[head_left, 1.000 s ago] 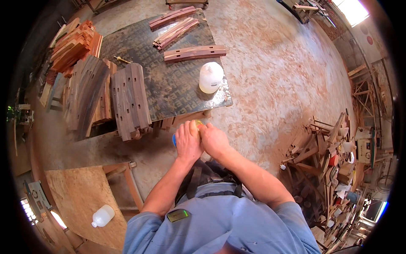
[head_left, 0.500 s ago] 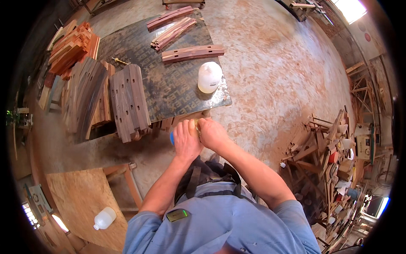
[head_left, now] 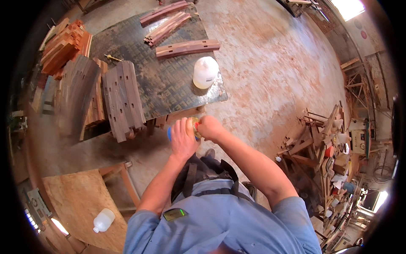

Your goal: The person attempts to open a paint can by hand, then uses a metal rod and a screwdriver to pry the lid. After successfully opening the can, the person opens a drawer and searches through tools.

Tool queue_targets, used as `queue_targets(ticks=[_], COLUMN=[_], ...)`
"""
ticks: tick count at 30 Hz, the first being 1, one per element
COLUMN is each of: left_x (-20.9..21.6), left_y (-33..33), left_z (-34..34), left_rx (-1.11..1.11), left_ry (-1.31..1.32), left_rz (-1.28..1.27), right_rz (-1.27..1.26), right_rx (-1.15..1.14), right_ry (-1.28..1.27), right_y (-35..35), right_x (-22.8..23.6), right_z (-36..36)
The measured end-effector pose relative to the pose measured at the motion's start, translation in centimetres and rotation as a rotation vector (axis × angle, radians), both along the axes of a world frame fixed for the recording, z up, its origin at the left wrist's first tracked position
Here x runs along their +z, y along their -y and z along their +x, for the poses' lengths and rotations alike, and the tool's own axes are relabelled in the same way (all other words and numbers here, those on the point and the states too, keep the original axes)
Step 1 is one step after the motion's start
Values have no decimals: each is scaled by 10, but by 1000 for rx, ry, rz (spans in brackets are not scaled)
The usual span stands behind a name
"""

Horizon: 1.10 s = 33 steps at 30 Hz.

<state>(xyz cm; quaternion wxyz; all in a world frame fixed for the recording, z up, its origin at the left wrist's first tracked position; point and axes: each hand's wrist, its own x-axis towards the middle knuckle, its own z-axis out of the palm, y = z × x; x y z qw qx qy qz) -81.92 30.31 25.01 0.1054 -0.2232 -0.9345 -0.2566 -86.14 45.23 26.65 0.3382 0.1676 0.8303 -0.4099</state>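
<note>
In front of my waist, just off the table's near edge, my left hand [head_left: 183, 139] is wrapped round a small round container [head_left: 196, 128]. Blue shows at the container's left end and a gold, ring-like end faces right, with a bit of red by it. My right hand [head_left: 211, 128] is closed against that gold end, its fingertips curled in; what they pinch is hidden. On the dark table [head_left: 169, 80], beyond my hands, stands a translucent white plastic jug [head_left: 206, 73] with pale liquid in its bottom.
Slotted dark wood pieces [head_left: 122, 95] lean over the table's left side, near stacked reddish strips [head_left: 65, 46]. More slotted strips [head_left: 188, 48] lie farther back. A white bottle [head_left: 104, 220] lies on a plywood board [head_left: 74, 199] at lower left. Scrap wood [head_left: 313, 148] is heaped at right.
My right hand has come slightly away from my left, so the container's gold end and the red bit now show. The whole view has shifted a little.
</note>
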Motion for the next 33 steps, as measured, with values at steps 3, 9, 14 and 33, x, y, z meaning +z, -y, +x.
queue_targets(ticks=[3, 9, 14, 33], left_x=[-9, -20, -15, 59], left_y=[4, 10, 22, 54], left_z=[3, -3, -10, -28], left_rx=[9, -23, -59, -383], left_ry=[-61, -137, -84, 452], left_rz=[18, 64, 88, 342], right_rz=[136, -296, -228, 16], right_rx=[150, -322, -342, 922], right_ry=[-72, 373, 383, -750], right_y=[6, 0, 11, -21], right_x=[5, 12, 50, 83], right_z=[-1, -5, -5, 8])
